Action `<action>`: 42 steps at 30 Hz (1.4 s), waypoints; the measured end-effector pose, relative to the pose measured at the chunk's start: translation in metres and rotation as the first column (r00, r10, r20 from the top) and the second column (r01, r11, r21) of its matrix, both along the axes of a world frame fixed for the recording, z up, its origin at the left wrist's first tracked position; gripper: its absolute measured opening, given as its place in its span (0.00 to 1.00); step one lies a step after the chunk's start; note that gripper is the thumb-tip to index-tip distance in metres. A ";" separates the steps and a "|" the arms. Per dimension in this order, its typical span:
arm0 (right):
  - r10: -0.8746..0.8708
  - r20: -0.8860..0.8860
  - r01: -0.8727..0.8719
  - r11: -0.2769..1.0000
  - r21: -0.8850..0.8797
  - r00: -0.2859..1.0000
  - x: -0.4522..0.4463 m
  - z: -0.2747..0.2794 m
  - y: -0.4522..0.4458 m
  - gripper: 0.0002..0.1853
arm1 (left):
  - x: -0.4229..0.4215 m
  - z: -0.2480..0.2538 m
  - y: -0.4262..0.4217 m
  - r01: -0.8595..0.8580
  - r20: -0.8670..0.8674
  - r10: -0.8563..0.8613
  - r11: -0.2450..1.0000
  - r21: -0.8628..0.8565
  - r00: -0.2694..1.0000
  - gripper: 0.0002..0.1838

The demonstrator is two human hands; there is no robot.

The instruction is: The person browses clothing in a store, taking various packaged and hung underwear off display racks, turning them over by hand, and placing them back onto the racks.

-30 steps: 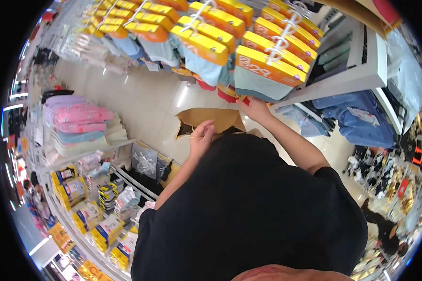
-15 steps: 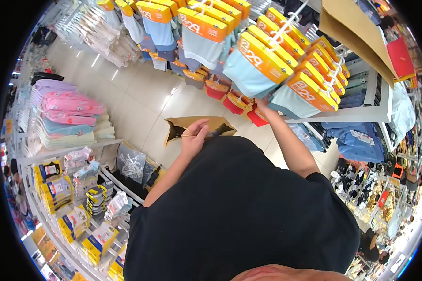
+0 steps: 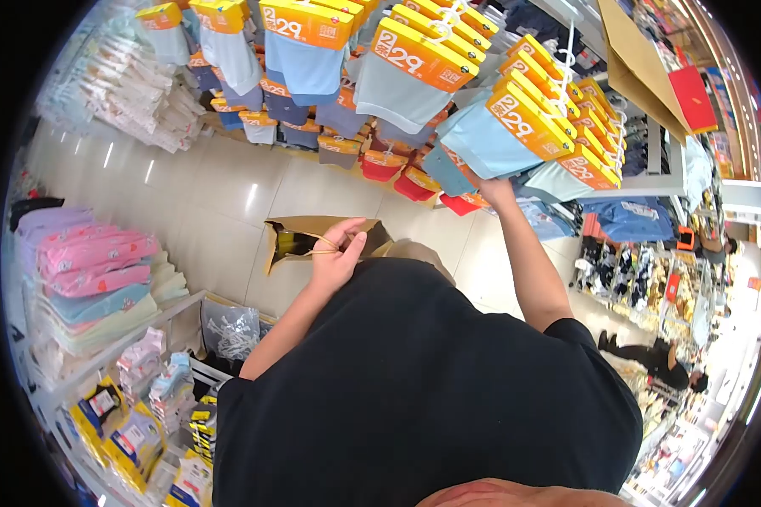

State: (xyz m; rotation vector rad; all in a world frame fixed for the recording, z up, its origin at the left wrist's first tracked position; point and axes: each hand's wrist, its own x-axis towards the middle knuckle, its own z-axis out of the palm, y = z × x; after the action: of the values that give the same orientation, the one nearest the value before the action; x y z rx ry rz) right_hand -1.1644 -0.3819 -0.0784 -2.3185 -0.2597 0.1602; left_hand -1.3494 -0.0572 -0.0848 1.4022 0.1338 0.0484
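Observation:
My left hand is closed on the thin string handle of a brown paper bag, which hangs open at the top in front of my body. Some yellowish contents show dimly inside it. My right hand reaches up to the underside of the hanging packs, beside a dark teal garment with an orange label. Its fingertips are hidden there. Just above hangs a light blue garment pack with a yellow and orange card marked 29.
Folded pink clothes lie on a rack at the left, above yellow packs. A white rack frame and a brown card panel are at the upper right. Another person is farther off at the right.
The view has turned, so the racks appear shifted left. My right hand has moved from the lower red packs up to the teal and light blue ones. My left hand still holds the bag handle.

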 end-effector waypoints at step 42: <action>0.303 -0.777 0.732 0.270 0.626 0.552 -0.121 0.115 0.125 0.23 | 0.014 0.035 0.014 0.330 0.028 -0.328 0.939 -0.098 0.944 0.11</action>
State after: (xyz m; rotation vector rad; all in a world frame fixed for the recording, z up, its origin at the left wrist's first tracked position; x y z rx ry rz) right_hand -1.2859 -0.2566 0.0368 -0.7691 0.4585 0.6849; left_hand -1.3356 -0.0431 -0.0498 1.3066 -0.1083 -0.2261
